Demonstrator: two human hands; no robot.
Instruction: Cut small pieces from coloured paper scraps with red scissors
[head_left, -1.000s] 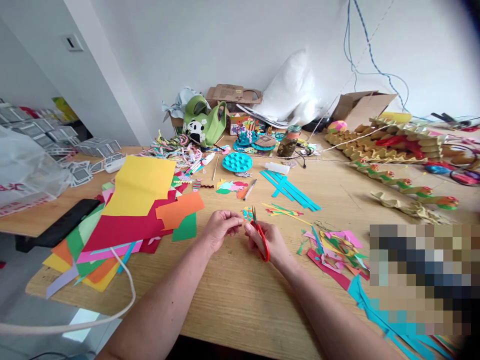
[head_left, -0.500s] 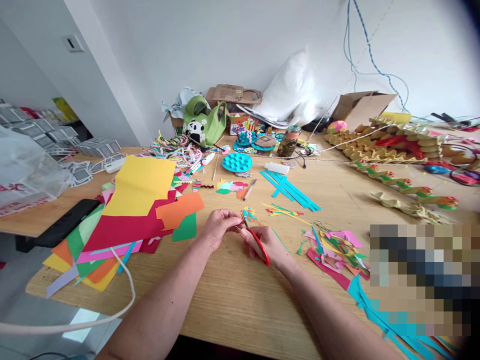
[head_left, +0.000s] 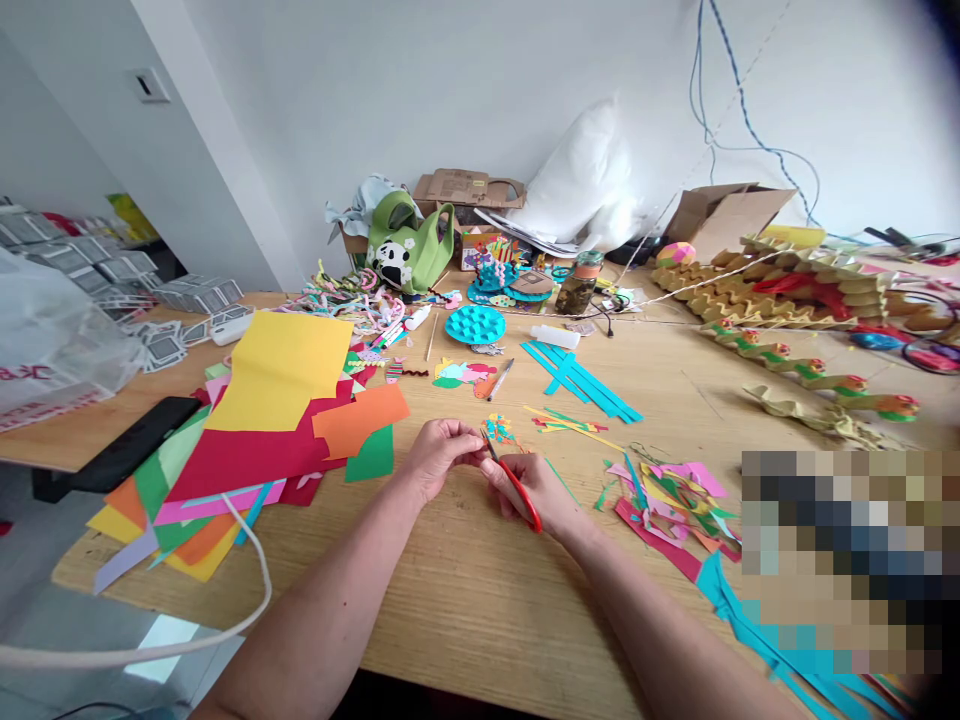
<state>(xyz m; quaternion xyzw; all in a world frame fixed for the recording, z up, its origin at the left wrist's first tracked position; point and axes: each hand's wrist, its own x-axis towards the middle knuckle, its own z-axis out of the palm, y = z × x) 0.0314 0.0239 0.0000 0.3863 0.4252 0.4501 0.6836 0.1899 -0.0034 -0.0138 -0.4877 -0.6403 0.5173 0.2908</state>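
Note:
My right hand point(head_left: 529, 488) grips a pair of red-handled scissors point(head_left: 520, 490), the blades pointing up and to the left. Close beside it, my left hand point(head_left: 441, 455) is pinched near the blade tips; whatever lies between its fingertips is too small to make out. Just beyond the blades is a small pile of blue, yellow and orange paper bits point(head_left: 498, 428). Thin yellow, green and red paper strips point(head_left: 566, 422) lie a little to the right of that pile.
Stacked coloured paper point(head_left: 262, 450) covers the left side. Blue strips point(head_left: 581, 380), a silver pen point(head_left: 501, 380) and a blue disc point(head_left: 475, 325) lie farther back. Paper scraps point(head_left: 667, 500) are at right, egg trays point(head_left: 787, 290) behind them. A white cable point(head_left: 262, 570) loops at front left.

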